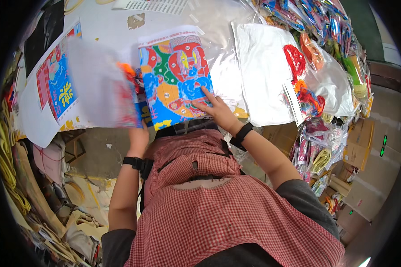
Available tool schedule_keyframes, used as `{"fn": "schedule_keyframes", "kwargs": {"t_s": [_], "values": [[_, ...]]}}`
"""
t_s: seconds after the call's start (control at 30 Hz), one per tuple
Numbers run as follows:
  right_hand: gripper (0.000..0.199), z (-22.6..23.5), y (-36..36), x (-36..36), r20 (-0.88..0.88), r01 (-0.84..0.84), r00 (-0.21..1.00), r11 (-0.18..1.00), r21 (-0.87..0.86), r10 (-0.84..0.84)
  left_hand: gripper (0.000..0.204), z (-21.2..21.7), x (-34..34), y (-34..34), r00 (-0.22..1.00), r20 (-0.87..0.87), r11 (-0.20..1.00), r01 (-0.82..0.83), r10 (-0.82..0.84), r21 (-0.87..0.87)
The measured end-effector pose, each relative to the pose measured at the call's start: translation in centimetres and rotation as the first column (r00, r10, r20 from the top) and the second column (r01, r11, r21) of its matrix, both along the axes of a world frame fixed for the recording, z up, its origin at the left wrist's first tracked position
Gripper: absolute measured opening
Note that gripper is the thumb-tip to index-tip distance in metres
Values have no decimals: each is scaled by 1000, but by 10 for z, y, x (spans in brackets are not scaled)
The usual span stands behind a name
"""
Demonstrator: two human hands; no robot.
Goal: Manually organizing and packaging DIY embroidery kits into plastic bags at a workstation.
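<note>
A colourful printed sheet [178,80] with blue, red, green and orange areas lies at the table's near edge. My right hand [219,112] rests on its lower right part, fingers spread and nothing gripped. To the left, my left hand [139,135] is closed at the lower corner of a pale sheet [93,84], which is lifted and smeared by motion. That sheet hides part of my left fingers. Behind it, another printed sheet [58,84] in blue and red lies on the table. Some orange and red thread [128,71] shows between the sheets.
On the right lie a white cloth in clear plastic [265,75], a red thread bundle [294,60] and a punched white card [293,104] with coloured threads. Plastic-bagged kits [298,15] are heaped at the far right. Cardboard boxes [358,142] stand beyond the table's right side.
</note>
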State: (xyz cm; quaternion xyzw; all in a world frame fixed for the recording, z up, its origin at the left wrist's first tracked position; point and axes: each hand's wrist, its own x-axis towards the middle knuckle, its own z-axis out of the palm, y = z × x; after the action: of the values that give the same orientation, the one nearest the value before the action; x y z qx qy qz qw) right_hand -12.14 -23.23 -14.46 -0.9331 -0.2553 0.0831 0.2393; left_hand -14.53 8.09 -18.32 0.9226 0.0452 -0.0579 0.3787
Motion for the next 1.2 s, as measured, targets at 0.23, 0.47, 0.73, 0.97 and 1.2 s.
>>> {"fn": "schedule_keyframes", "kwargs": {"t_s": [0.23, 0.47, 0.73, 0.97, 1.2], "values": [[40, 0, -19, 9, -223, 129, 972, 968, 215, -80, 66, 41, 7, -22, 937, -3, 836, 313, -349, 451], [55, 48, -22, 20, -597, 59, 775, 918, 392, 205, 63, 43, 13, -36, 948, -60, 830, 303, -313, 468], [48, 32, -4, 3, -851, 842, 400, 504, 194, -340, 72, 44, 14, -37, 937, -14, 855, 325, -350, 404], [39, -11, 2, 14, -414, 609, 713, 793, -37, -566, 86, 66, 9, -43, 925, -5, 917, 376, -379, 132], [38, -14, 11, 20, -360, 518, 767, 844, -140, -531, 73, 35, -1, -48, 937, -21, 871, 332, -348, 361]]}}
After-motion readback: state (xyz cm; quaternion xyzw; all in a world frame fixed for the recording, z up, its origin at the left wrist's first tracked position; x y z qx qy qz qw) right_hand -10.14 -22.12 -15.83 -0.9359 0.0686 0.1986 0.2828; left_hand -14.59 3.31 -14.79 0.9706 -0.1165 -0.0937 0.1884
